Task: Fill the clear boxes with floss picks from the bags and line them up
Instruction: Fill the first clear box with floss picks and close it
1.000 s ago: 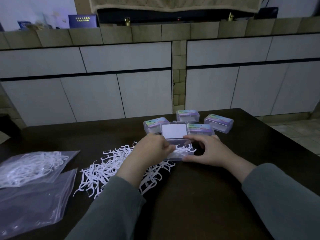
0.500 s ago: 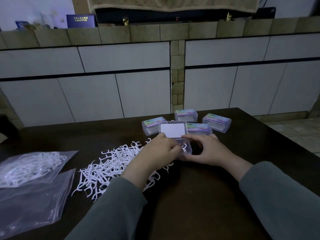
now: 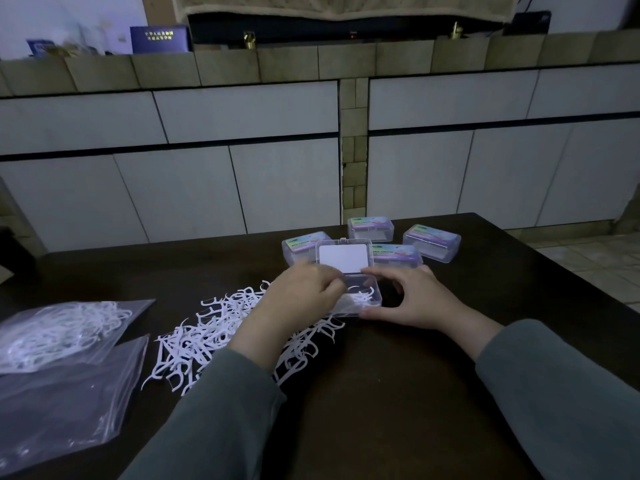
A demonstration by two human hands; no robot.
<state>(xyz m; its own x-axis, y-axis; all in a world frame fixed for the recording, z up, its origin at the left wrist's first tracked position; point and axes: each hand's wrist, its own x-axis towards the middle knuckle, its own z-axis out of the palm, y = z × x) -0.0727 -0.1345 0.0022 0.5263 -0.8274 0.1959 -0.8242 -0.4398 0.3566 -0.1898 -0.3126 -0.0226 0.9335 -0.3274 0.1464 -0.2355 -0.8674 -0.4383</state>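
An open clear box [image 3: 375,295] sits mid-table with its lid [image 3: 343,258] raised, and a few white floss picks [image 3: 362,295] lie inside. My left hand [image 3: 304,296] covers the box's left half, fingers curled down onto picks in it; the fingertips are hidden. My right hand [image 3: 415,299] grips the box's right end, thumb at the front corner and index finger behind. A loose pile of floss picks [image 3: 214,327] spreads under and left of my left wrist. One bag [image 3: 59,334] at the left holds more picks.
Several closed, filled clear boxes with coloured labels stand just behind the open one: [image 3: 301,245], [image 3: 370,228], [image 3: 433,242]. A flat plastic bag [image 3: 62,403] lies at the near left. The dark table's [image 3: 381,393] right edge runs close to my right sleeve.
The floss picks that stuck out over the box's front edge now lie inside it. Both hands have stayed at the box, shifting only slightly.
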